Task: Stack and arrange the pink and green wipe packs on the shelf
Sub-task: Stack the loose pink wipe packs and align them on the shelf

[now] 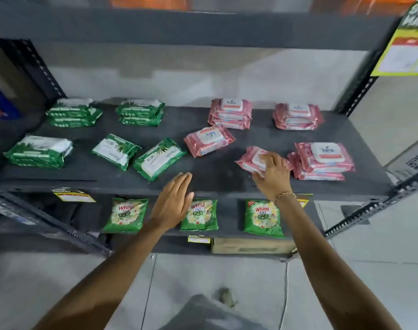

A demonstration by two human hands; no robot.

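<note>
My right hand (pixel 272 173) grips a pink wipe pack (pixel 249 160) lying on the dark shelf (pixel 215 172), just left of a pink stack (pixel 322 160). Another loose pink pack (pixel 209 140) lies tilted mid-shelf. Two pink stacks (pixel 230 113) (pixel 297 116) stand at the back right. Green stacks (pixel 74 111) (pixel 140 111) sit at the back left, with a third (pixel 40 151) at the front left. Two loose green packs (pixel 116 151) (pixel 159 158) lie tilted in the middle. My left hand (pixel 174 201) hovers flat over the shelf's front edge, holding nothing.
A lower shelf holds three green detergent bags (pixel 127 214) (pixel 199 215) (pixel 262 217) and a cardboard box (pixel 251 245). Perforated metal uprights (pixel 36 65) (pixel 360 84) frame the shelf. A yellow sign (pixel 408 41) hangs at the upper right. Another shelf board (pixel 191 25) runs overhead.
</note>
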